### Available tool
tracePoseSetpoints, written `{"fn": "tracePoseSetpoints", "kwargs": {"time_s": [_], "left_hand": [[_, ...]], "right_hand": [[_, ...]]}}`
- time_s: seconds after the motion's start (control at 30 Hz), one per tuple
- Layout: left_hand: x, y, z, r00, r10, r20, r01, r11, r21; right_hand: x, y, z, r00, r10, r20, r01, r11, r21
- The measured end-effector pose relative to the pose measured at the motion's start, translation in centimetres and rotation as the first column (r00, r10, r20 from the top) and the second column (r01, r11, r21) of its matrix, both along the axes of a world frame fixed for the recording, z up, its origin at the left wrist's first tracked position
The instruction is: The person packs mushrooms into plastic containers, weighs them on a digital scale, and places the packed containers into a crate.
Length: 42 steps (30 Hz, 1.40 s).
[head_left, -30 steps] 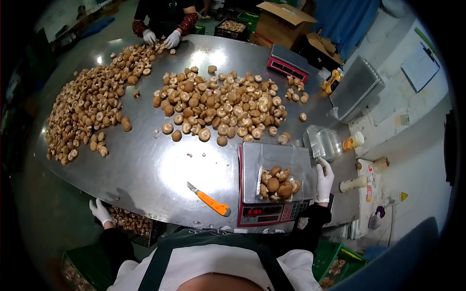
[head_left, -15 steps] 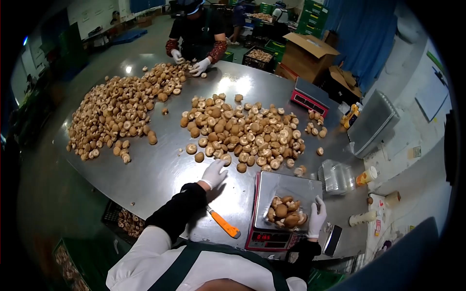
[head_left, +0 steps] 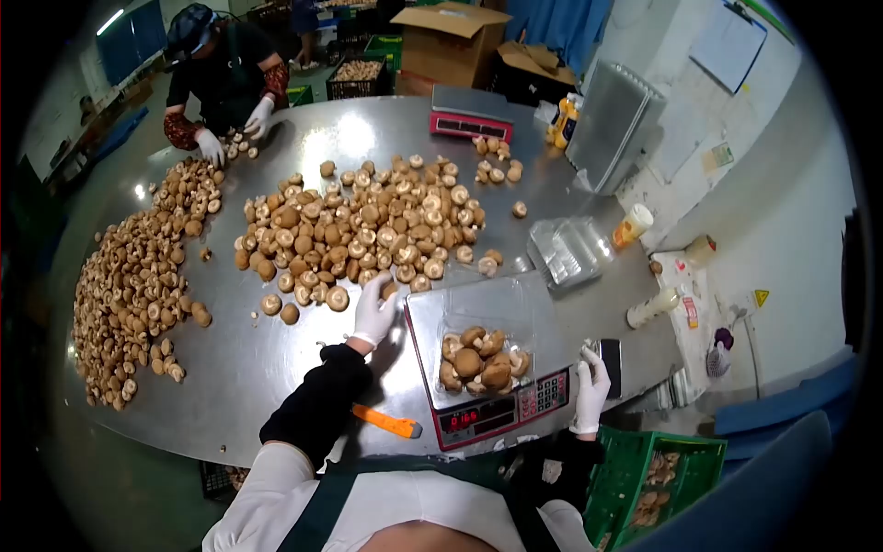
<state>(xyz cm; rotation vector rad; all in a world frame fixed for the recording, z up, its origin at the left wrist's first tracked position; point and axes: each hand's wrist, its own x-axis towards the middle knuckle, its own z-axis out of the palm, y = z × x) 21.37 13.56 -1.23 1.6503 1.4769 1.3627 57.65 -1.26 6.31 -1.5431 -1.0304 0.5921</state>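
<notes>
My left hand (head_left: pixel 373 315), in a white glove, is at the near edge of the loose mushroom pile (head_left: pixel 368 221), its fingers curled around a brown mushroom (head_left: pixel 389 290). A scale (head_left: pixel 425 354) with a red front and lit red digits stands in front of me. On it rests a clear plastic tray (head_left: pixel 541 322) with several mushrooms (head_left: pixel 480 359) in its near part. My right hand (head_left: pixel 590 391), gloved too, is beside the scale's right edge, off the tray. Its fingers are raised and apart, and I see nothing held in them.
An orange-handled knife (head_left: pixel 386 421) lies left of the scale. Clear trays (head_left: pixel 566 250), a dark phone-like object (head_left: pixel 607 368) and a cup (head_left: pixel 632 225) are at right. Across the table, a co-worker's gloved hands (head_left: pixel 260 118) handle mushrooms beside a larger heap (head_left: pixel 138 285). A second scale (head_left: pixel 471 112) stands behind.
My view has turned to the right. My left hand has closed around a mushroom at the pile's edge. My right hand has come away from the tray's side toward the scale's near right corner.
</notes>
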Motion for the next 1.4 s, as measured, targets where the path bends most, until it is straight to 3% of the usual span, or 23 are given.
{"fn": "tracePoseSetpoints", "kwargs": {"time_s": [0.03,0.07,0.1,0.17,0.2,0.3,0.37,0.5,0.57,0.63,0.67,0.7,0.77,0.83,0.87,0.9,1.0,1.07,1.1,1.23,1.3,1.4], "left_hand": [[1.8,-0.6,2.8,0.990,-0.094,0.102,0.086,0.993,0.084],[2.8,-0.8,4.3,0.978,-0.207,-0.003,0.205,0.969,0.137],[4.5,-2.0,7.9,0.941,-0.336,-0.033,0.337,0.929,0.153],[7.8,-3.1,10.1,0.843,-0.532,-0.075,0.532,0.807,0.257],[9.5,-3.5,10.4,0.827,-0.527,-0.193,0.561,0.761,0.324],[12.9,-4.0,8.9,0.636,-0.639,-0.433,0.756,0.628,0.183],[12.9,-4.1,7.8,0.641,-0.562,-0.523,0.735,0.645,0.207],[8.8,-4.0,10.2,0.824,-0.505,-0.258,0.566,0.758,0.324],[5.9,-5.2,11.0,0.899,-0.415,-0.137,0.436,0.877,0.203],[3.9,-7.5,10.9,0.912,-0.306,-0.274,0.326,0.945,0.031],[3.2,-8.5,10.7,0.852,-0.382,-0.357,0.295,0.915,-0.274],[2.8,-9.5,11.2,0.738,-0.464,-0.489,0.252,0.863,-0.437],[2.1,-10.5,7.5,0.748,-0.583,-0.316,0.376,0.765,-0.522],[2.1,-11.2,4.7,0.810,-0.584,0.059,0.529,0.683,-0.503],[2.3,-11.7,3.5,0.757,-0.440,0.483,0.651,0.576,-0.495],[2.3,-11.8,3.6,0.760,-0.432,0.485,0.646,0.583,-0.493],[2.0,-12.2,4.3,0.565,-0.141,0.813,0.749,0.502,-0.433],[2.0,-12.6,4.7,0.567,-0.148,0.810,0.746,0.509,-0.430],[2.1,-12.8,4.9,0.574,-0.156,0.804,0.743,0.512,-0.431],[3.0,-13.3,3.8,0.604,-0.248,0.757,0.729,0.555,-0.401],[3.3,-13.5,3.0,0.587,-0.243,0.772,0.732,0.566,-0.378],[3.1,-13.8,2.2,0.624,-0.365,0.691,0.678,0.693,-0.246]], "right_hand": [[-0.2,0.1,0.4,1.000,-0.001,-0.002,0.001,1.000,-0.024],[0.0,0.5,-0.1,1.000,0.014,-0.003,-0.014,0.999,-0.030],[-0.4,1.0,-0.3,0.999,0.022,-0.037,-0.022,1.000,-0.010],[-1.6,2.0,0.2,0.996,0.071,-0.055,-0.072,0.997,-0.014],[-1.9,2.6,0.1,0.989,0.111,-0.101,-0.113,0.994,-0.009],[-3.3,3.8,1.0,0.976,0.209,-0.056,-0.208,0.978,0.021],[-3.0,4.4,0.6,0.962,0.263,-0.067,-0.260,0.964,0.059],[-1.7,5.5,-0.1,0.966,0.249,-0.075,-0.250,0.968,-0.001],[-1.1,6.9,-1.7,0.966,0.240,-0.095,-0.245,0.969,-0.037],[-1.4,8.7,-2.6,0.958,0.243,-0.152,-0.262,0.957,-0.122],[-2.0,9.4,-2.4,0.962,0.263,-0.077,-0.272,0.945,-0.180],[-1.9,10.6,-4.1,0.957,0.277,0.089,-0.264,0.956,-0.130],[-2.9,11.3,-2.4,0.909,0.312,-0.276,-0.362,0.919,-0.157],[-3.3,10.9,-0.8,0.715,0.398,-0.575,-0.388,0.910,0.147],[-3.2,10.3,-0.4,0.741,0.442,-0.506,-0.392,0.896,0.208],[-3.4,8.5,1.5,0.833,0.430,-0.347,-0.406,0.902,0.145],[-1.8,4.6,2.1,0.803,0.559,-0.206,-0.584,0.807,-0.087],[-2.9,2.0,1.1,0.842,0.519,-0.149,-0.538,0.830,-0.146],[-3.8,0.8,1.0,0.850,0.465,-0.248,-0.503,0.856,-0.119],[-3.6,-1.5,-1.0,0.793,0.269,-0.547,-0.493,0.811,-0.316],[-4.6,-1.9,-1.4,0.732,0.224,-0.644,-0.466,0.854,-0.233],[-5.8,-2.5,-1.5,0.799,0.330,-0.502,-0.468,0.866,-0.175]]}}
